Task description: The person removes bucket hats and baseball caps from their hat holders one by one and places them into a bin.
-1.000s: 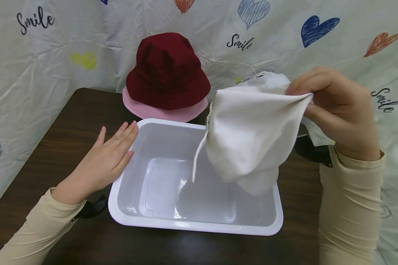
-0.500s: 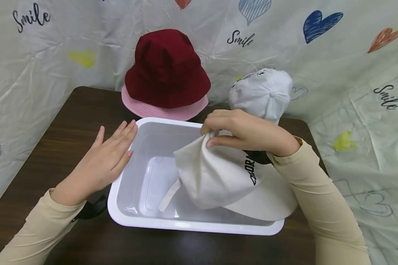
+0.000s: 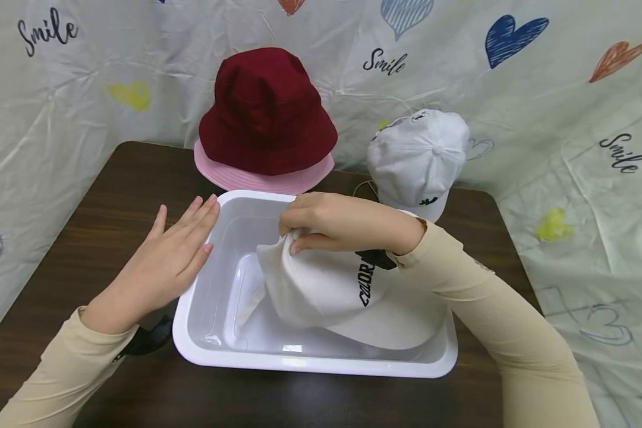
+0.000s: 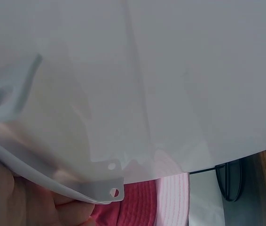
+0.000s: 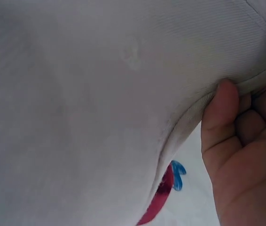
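Cap (image 3: 321, 297): one, cream, black lettering on the front, partly hidden at the right wrist; crumpled at the back edge, brim towards the right end of the tub (image 3: 315, 364). Located over and within the tub's opening; contact with the tub's floor cannot be told. Strap (image 3: 252, 306) hanging from the cap's left side, blurred.

Right hand (image 3: 342, 221): fingers narrow, thumb and fingertips pinching the cap's back edge; in the right wrist view the thumb lies along the stitched hem, and the fabric fills most of the frame.

Left hand (image 3: 166, 255): fingers straight, slightly spread, holding nothing, laid along the tub's left rim; left wrist view shows the tub's pale outer wall close up, fingers at its edge.

Tub: one, white, rectangular with rounded corners, upright on the table (image 3: 123, 190), dark wood grain.

Red hat (image 3: 267, 116): one, bucket shape, stacked on the pink hat (image 3: 267, 179), of which the brim shows; both behind the tub, left of centre.

White cap (image 3: 419, 157): one, black marks, on the table behind the tub's right part, crown raised.

Cloth (image 3: 171, 35): pale, creased, hung behind the table, printed with coloured hearts and the word "Smile"
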Available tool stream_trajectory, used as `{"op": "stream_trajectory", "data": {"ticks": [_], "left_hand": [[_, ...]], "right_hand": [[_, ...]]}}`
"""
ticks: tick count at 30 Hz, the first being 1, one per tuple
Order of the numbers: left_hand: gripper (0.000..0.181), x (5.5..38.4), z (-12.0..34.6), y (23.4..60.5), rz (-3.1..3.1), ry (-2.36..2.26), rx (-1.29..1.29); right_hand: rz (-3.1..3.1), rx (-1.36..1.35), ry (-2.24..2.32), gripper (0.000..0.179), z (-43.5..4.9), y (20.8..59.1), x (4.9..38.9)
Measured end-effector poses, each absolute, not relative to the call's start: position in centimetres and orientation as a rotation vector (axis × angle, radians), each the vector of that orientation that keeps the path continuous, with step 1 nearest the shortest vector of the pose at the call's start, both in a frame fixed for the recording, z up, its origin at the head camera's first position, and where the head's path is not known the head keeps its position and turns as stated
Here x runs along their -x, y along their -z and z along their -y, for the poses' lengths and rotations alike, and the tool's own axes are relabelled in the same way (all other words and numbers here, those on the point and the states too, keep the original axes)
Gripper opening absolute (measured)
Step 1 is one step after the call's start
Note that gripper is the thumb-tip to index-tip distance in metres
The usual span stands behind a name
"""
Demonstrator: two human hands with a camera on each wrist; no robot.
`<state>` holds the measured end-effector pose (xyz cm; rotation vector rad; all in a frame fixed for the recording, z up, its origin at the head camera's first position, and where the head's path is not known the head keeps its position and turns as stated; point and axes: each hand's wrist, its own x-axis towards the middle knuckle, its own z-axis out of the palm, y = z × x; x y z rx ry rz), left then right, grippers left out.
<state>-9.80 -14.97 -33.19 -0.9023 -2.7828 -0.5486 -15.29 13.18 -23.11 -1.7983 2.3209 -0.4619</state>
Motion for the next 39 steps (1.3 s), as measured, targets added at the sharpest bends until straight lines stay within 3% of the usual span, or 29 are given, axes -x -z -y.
{"op": "stream_trajectory", "data": {"ticks": [15, 26, 39], "left_hand": [[0.059, 9.9, 14.7, 33.2, 2.775, 0.563, 0.908], [0.059, 9.9, 14.6, 33.3, 2.773, 0.572, 0.913], [0.059, 9.8, 14.9, 33.4, 2.783, 0.575, 0.897]], "right_hand": [[-2.288, 1.847, 0.213, 0.015, -10.7, 26.9, 13.2], [-2.239, 1.556, 0.304, 0.012, -11.3, 30.6, 15.0], [-2.394, 1.615, 0.185, 0.017, -10.5, 33.0, 14.8]]}}
